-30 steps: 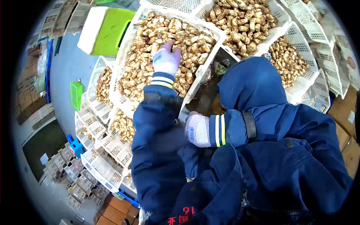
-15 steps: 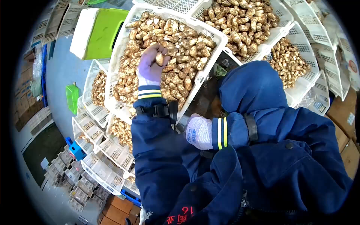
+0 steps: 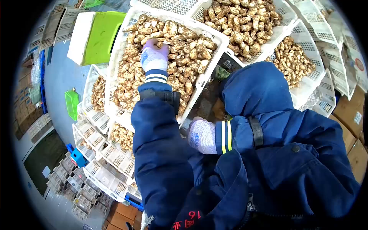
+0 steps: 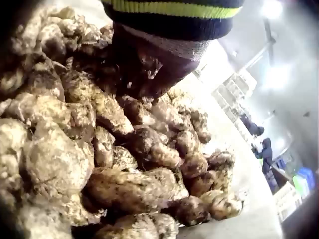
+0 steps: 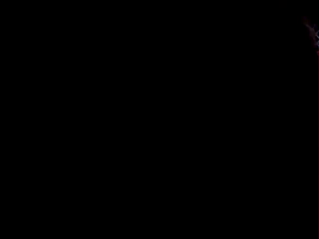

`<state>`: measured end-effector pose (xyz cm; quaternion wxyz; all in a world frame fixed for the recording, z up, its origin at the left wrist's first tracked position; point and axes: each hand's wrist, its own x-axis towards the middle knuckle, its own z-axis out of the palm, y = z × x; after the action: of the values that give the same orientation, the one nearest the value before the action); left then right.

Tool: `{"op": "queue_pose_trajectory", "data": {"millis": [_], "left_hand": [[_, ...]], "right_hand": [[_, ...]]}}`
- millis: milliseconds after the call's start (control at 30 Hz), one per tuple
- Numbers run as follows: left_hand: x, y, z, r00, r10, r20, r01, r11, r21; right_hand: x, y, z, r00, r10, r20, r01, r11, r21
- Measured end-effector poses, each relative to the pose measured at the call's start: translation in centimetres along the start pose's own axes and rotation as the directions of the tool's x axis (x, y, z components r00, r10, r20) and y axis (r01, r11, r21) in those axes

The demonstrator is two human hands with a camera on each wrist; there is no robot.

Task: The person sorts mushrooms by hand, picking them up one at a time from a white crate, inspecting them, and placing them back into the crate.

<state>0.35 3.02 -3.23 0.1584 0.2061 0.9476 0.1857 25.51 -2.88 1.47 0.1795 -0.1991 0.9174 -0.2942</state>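
Note:
A white plastic crate (image 3: 222,44) is heaped with stubby, soil-stained, cream-and-brown tuber-like produce (image 3: 182,63). Over its middle, my gloved left hand (image 3: 154,56) reaches palm down, thumb and fingers spread apart and fingertips among the pieces. In the left wrist view that hand (image 4: 154,64) is dark at the top, down in the produce (image 4: 134,191), and its fingertips are hidden. My gloved right hand (image 3: 202,135) stays low near the crate's front corner, fingers bent and mostly hidden behind its back. The right wrist view is almost wholly black.
More crates of the same produce stand at the back (image 3: 245,23) and right (image 3: 293,61). Stacked crates (image 3: 119,155) sit lower left. A green-and-white box (image 3: 101,36) stands beyond the crate's left side. Cardboard boxes (image 3: 350,111) are at far right.
Half a second ago my left hand was turned sideways, holding one piece in its curled fingers; now it is palm down in the heap. The right hand has barely moved.

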Motion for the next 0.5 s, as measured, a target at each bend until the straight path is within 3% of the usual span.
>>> {"op": "queue_pose_trajectory", "data": {"millis": [67,100,133,167,200,233,267,333,400,433,467,500], "left_hand": [[-0.3,-1.5,-0.3,0.998,0.055,0.021,-0.051,0.982,-0.182],[-1.2,-1.1,-1.3,0.998,0.044,0.044,-0.03,0.961,-0.275],[-0.8,-2.9,-1.0,0.996,0.07,0.054,-0.032,0.853,-0.521],[-1.3,-3.7,-1.7,0.988,0.151,0.02,-0.095,0.714,-0.694],[-2.4,-4.4,-2.5,0.974,0.225,-0.027,-0.147,0.535,-0.832],[-2.8,-5.3,-2.9,0.966,0.254,0.046,-0.003,0.191,-0.982],[-3.2,-6.2,-3.0,0.947,0.305,0.104,0.163,-0.176,-0.971],[-5.3,-3.4,-4.9,0.961,0.224,0.161,0.235,-0.362,-0.902],[-2.9,-5.0,-3.4,0.919,0.286,0.271,0.354,-0.298,-0.886],[-1.4,-2.9,-4.2,0.842,0.296,0.451,0.493,-0.08,-0.867],[-2.7,-0.6,-3.1,0.957,-0.065,0.283,0.274,0.53,-0.803],[-2.8,0.3,-1.9,0.988,0.091,0.126,0.001,0.805,-0.593]], "right_hand": [[-0.1,-0.3,-0.2,0.999,0.021,0.026,-0.02,0.999,-0.043],[-0.1,-0.2,-0.2,0.997,-0.065,-0.036,0.065,0.998,-0.017],[-0.2,0.1,-0.3,0.984,-0.15,-0.1,0.151,0.989,0.003],[-0.3,0.4,-0.2,0.96,-0.227,-0.166,0.233,0.972,0.015],[-0.6,0.3,-0.2,0.959,-0.186,-0.213,0.195,0.98,0.025],[-0.8,0.1,-0.4,0.956,-0.143,-0.258,0.158,0.987,0.039],[-1.0,0.1,-0.6,0.949,-0.099,-0.299,0.121,0.991,0.054],[-0.7,0.3,-0.3,0.981,-0.092,-0.171,0.098,0.995,0.027],[-0.1,0.4,-0.9,0.997,-0.078,0.03,0.076,0.996,0.048],[0.2,0.5,-2.2,0.984,-0.067,0.162,0.055,0.995,0.08],[0.4,0.6,-3.0,0.955,-0.059,0.291,0.028,0.994,0.109],[0.5,0.7,-2.9,0.969,-0.052,0.241,0.03,0.995,0.095]]}}
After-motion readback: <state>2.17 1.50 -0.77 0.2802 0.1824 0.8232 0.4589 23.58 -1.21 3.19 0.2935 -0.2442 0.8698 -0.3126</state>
